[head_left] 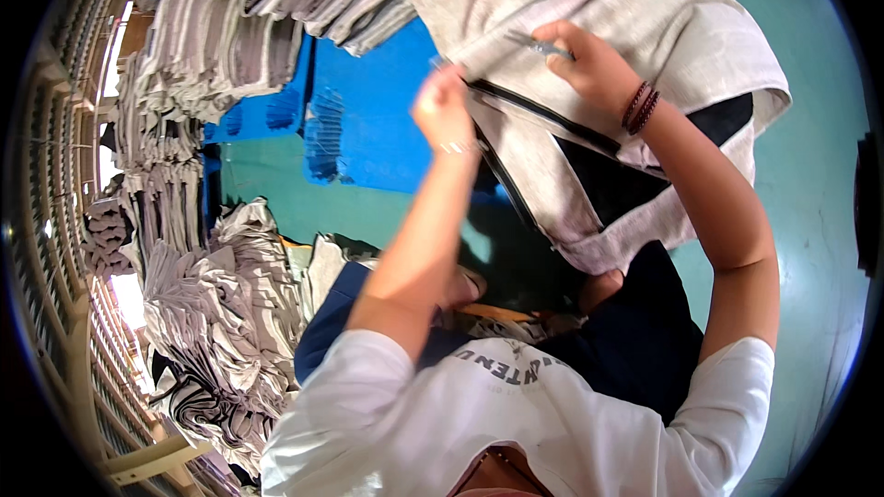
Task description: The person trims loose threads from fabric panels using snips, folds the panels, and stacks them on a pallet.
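Note:
A large light grey garment (pixel 635 0) with black panels and black zipper strips (pixel 543 115) hangs across my lap and spreads away from me. In my right hand (pixel 589 64), with dark beaded bands at its wrist, small thread snips (pixel 534 42) point left above the cloth. My left hand (pixel 442 110) is closed beside the garment's left edge, near the upper end of the zipper. Motion blurs its fingertips, and whatever they pinch is too small to make out.
Stacks of folded grey garments (pixel 212 46) lie at the far left, partly on a blue sheet (pixel 378 120). More piled garments (pixel 230 304) stand along the left, beside a slatted railing (pixel 55 202). Green floor (pixel 820 193) extends to the right.

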`<act>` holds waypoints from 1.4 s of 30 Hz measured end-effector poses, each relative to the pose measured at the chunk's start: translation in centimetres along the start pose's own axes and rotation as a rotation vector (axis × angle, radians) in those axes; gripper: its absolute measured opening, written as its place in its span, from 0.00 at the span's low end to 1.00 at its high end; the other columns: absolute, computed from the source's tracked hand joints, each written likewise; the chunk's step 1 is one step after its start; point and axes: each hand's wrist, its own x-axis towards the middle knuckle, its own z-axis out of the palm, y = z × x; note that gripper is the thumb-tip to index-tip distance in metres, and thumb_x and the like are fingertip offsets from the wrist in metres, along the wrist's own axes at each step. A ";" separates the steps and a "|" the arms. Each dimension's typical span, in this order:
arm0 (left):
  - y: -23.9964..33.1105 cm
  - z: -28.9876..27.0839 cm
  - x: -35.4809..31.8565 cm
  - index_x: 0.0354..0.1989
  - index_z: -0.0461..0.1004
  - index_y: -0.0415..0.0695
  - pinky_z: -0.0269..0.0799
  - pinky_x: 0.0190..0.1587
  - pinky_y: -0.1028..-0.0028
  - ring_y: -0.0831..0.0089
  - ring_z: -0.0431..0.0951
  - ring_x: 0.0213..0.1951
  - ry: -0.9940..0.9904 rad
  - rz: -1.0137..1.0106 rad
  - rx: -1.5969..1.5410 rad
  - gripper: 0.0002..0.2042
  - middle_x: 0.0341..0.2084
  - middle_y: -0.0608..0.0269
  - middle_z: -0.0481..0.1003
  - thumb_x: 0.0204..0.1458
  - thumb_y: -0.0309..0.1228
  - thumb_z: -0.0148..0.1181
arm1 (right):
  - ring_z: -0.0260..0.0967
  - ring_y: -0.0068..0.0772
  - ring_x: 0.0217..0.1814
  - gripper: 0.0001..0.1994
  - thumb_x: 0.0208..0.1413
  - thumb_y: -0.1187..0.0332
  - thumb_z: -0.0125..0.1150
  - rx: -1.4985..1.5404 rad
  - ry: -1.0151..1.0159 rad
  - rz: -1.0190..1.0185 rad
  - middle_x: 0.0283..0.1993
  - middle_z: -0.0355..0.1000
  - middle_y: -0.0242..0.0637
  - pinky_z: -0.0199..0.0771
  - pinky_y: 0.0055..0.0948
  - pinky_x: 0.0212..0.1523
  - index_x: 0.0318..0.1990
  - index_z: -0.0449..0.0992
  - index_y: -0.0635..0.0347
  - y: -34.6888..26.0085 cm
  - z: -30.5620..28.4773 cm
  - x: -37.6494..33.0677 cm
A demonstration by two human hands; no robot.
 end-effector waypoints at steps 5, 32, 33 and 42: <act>4.2 0.9 11.1 0.39 0.70 0.37 0.63 0.26 0.81 0.80 0.67 0.24 -0.098 0.096 0.007 0.14 0.27 0.64 0.71 0.41 0.17 0.51 | 0.66 0.41 0.35 0.12 0.44 0.65 0.52 -0.559 -0.077 0.149 0.30 0.68 0.41 0.65 0.33 0.36 0.37 0.65 0.57 -0.8 -5.4 -4.7; -3.0 4.2 -1.9 0.40 0.63 0.43 0.66 0.36 0.63 0.67 0.69 0.37 -0.105 -0.982 -0.394 0.15 0.34 0.62 0.69 0.44 0.32 0.55 | 0.60 0.29 0.24 0.13 0.31 0.75 0.63 -0.175 0.018 0.270 0.22 0.63 0.39 0.61 0.25 0.28 0.28 0.67 0.64 0.0 -10.4 -14.9; -2.2 4.9 -0.9 0.40 0.64 0.42 0.67 0.37 0.62 0.66 0.70 0.38 -0.083 -1.056 -0.442 0.13 0.34 0.60 0.69 0.45 0.30 0.53 | 0.60 0.27 0.25 0.12 0.31 0.77 0.61 -0.035 0.025 0.253 0.22 0.64 0.37 0.62 0.24 0.29 0.27 0.67 0.64 -0.9 -11.1 -15.4; 0.8 2.7 11.0 0.37 0.66 0.40 0.71 0.31 0.73 0.69 0.73 0.30 -0.159 -0.337 -0.038 0.08 0.28 0.57 0.71 0.47 0.21 0.47 | 0.67 0.38 0.38 0.15 0.40 0.70 0.55 0.184 -0.684 0.143 0.36 0.71 0.37 0.66 0.29 0.40 0.40 0.72 0.56 -2.1 -6.6 -20.1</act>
